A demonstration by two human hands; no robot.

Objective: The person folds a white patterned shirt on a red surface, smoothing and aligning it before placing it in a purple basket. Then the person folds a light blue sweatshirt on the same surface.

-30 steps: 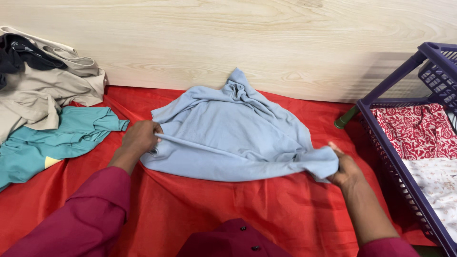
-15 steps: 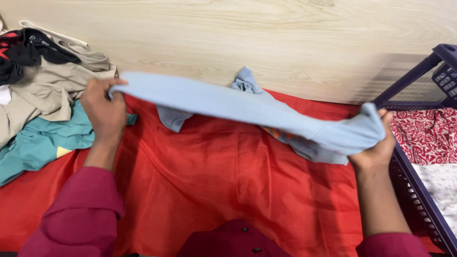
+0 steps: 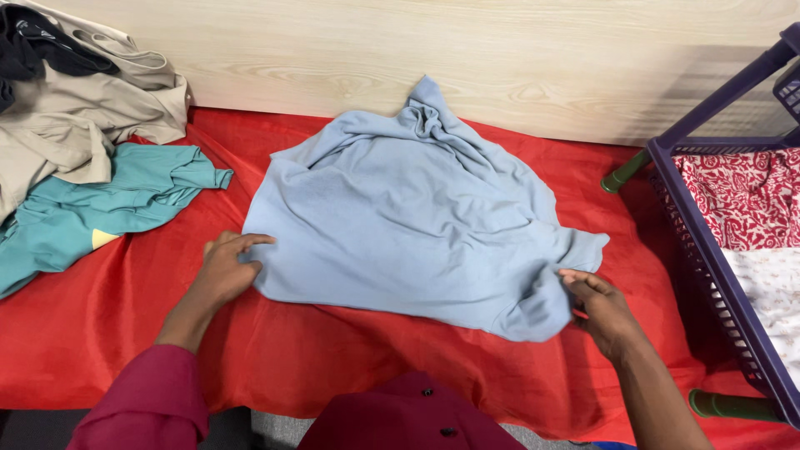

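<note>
Both hands (image 3: 225, 271) lower, shirt (image 3: 408, 217) flat again.

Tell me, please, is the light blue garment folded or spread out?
Spread out: the blue garment lies open, rumpled, on the red cloth, no fold made.

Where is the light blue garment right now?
In the head view the light blue garment lies spread mid-frame on the red cloth, its near corners under the left hand and right hand, teal garment to its left.

Head camera looks steeply down, close overhead
</note>
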